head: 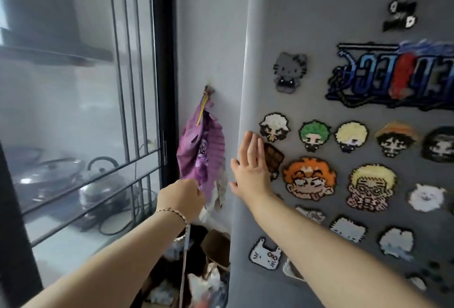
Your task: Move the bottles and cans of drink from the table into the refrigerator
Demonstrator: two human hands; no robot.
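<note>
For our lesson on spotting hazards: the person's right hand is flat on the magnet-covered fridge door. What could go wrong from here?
1. The right hand overlaps the chocolate-bar magnet at the refrigerator door edge; pushing or pulling here may knock it off.
2. Boxes and bags crowd the floor beside the door and might get in the way.

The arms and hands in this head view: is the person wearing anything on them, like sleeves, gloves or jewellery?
Both forearms are bare, with no sleeves or gloves in view. The left hand has a thin beaded or chain-like bracelet at the wrist, and a second, looser bangle hangs just below it. The right hand shows no rings or bands.
</note>
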